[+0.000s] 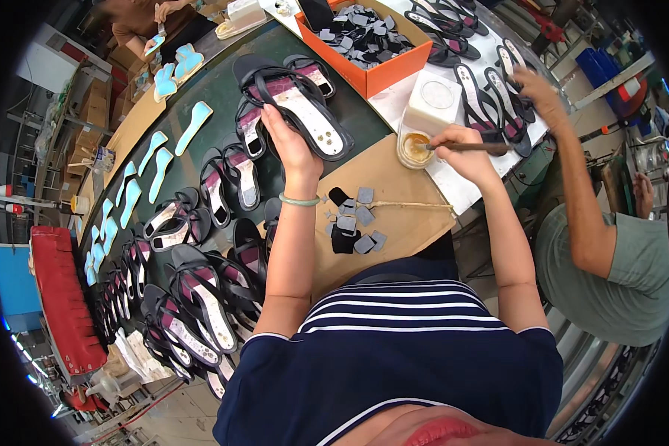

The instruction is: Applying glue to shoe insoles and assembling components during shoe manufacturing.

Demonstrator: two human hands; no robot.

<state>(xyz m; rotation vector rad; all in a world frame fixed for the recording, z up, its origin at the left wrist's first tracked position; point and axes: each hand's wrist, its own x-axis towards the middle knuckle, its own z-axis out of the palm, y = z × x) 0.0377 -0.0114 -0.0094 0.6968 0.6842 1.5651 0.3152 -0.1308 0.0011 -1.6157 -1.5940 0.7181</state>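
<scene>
My left hand (296,149) is closed around the edge of a black strappy sandal (305,115), tilted so its pale footbed with small round holes faces up. Some of those fingers are hidden beneath it. Pinched in my right hand (462,151) is a dark-handled brush (485,148), its tip at a small jar of amber glue (412,154). A white square container (431,100) stands right behind the jar. Between my forearms, small grey and black patches (347,221) lie loosely on a cardboard sheet (401,182), beside a thin stick (412,204).
An orange box (388,70) full of patches stands at the back. Many sandals (201,297) cover the left side, with light-blue sole pieces (160,175) beyond. At right, a co-worker's hand (537,93) reaches over more sandals (502,97). Another person (152,33) works at the far left.
</scene>
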